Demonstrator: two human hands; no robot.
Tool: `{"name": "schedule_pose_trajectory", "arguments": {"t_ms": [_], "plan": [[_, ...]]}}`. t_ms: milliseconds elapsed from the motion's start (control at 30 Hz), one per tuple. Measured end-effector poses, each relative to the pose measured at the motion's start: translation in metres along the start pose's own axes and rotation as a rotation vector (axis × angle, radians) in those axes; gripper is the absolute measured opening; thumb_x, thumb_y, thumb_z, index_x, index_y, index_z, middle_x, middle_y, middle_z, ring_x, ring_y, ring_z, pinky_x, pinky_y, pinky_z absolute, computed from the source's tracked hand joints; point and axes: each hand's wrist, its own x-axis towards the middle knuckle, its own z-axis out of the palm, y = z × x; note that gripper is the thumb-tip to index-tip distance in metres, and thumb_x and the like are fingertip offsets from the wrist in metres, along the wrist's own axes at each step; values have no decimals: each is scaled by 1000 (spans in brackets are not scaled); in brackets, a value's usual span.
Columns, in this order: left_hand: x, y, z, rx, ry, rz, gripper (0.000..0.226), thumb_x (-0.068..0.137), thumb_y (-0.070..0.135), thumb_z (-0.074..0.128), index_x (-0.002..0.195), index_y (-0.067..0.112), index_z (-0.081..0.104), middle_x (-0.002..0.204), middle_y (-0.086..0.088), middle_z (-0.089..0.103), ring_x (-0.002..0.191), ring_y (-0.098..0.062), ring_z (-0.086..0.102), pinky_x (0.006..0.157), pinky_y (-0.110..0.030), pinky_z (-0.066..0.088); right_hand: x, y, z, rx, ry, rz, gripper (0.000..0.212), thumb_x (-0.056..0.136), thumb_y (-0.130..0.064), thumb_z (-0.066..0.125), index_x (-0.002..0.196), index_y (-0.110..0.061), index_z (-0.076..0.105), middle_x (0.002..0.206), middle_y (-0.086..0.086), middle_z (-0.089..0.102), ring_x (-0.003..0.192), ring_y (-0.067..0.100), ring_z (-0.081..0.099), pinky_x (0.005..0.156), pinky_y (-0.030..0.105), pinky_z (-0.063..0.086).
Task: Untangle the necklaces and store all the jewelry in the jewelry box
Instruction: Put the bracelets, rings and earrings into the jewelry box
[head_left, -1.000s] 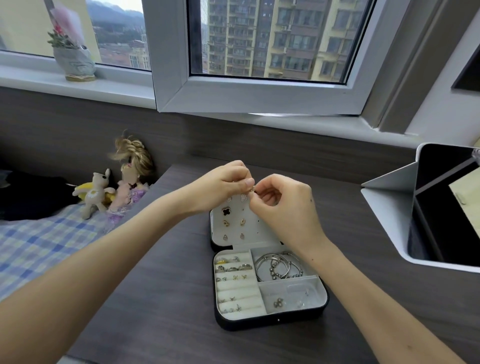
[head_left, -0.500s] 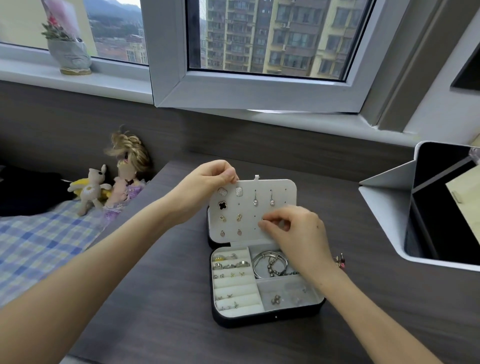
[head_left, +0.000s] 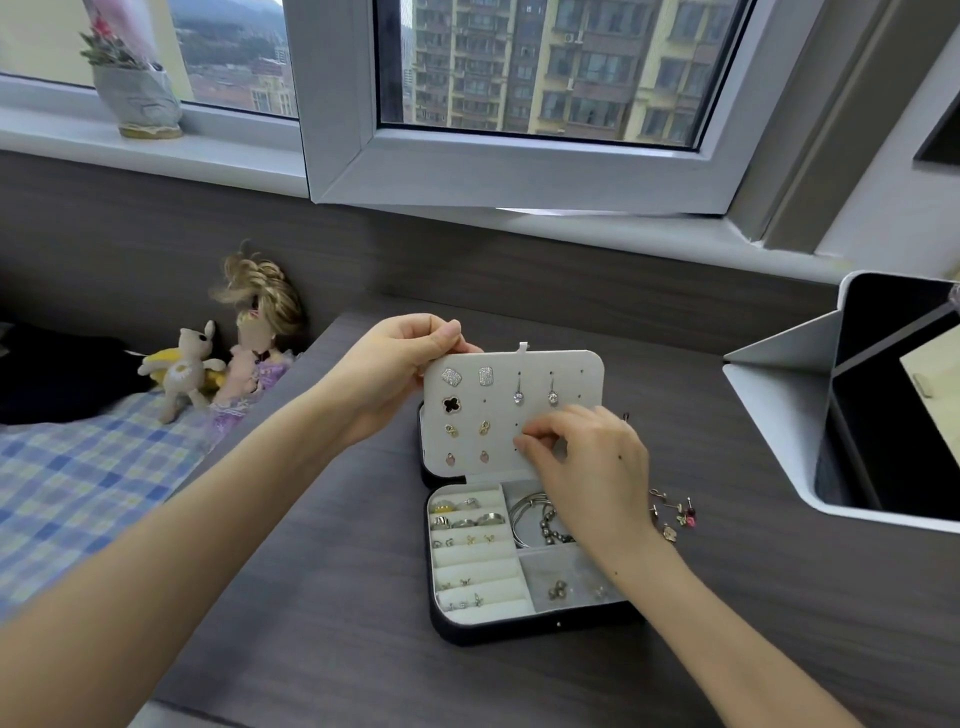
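The fingers (head_left: 540, 442) of the right hand (head_left: 592, 470), bunched narrow on the earring panel (head_left: 519, 415) of the jewelry box (head_left: 519, 630), any stud hidden, have parted from the left hand (head_left: 395, 374), whose fingers now pinch the panel's top corner; loose earrings (head_left: 675, 514) on the tabletop (head_left: 337, 597) to their right still await storing.

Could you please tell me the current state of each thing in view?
box: open, flat on the table.
panel: upright, gripped at its top corner by the left hand.
right hand: fingertips at the panel; contents hidden.
window: ajar.
loose earrings: on the table, outside the box.
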Motion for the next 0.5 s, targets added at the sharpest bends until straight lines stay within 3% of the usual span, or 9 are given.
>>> {"name": "schedule_pose_trajectory", "arguments": {"t_ms": [333, 500], "plan": [[-4, 2, -2, -21, -27, -9, 26, 97, 22, 47, 75, 10, 55, 85, -5, 73, 72, -14, 62, 68, -23, 49, 5, -2, -1, -20, 27, 11, 10, 67, -27, 75, 60, -23, 69, 58, -9, 64, 59, 21, 58, 58, 26, 35], [-8, 3, -3, -34, -75, -16, 26, 97, 23, 47, 75, 10, 55, 87, -7, 73, 73, -14, 63, 65, -20, 52, 7, -6, -6, -277, 178, -94, 38, 51, -37, 89, 58, -17, 57, 58, -2, 57, 56, 24, 51, 58, 29, 29]]}}
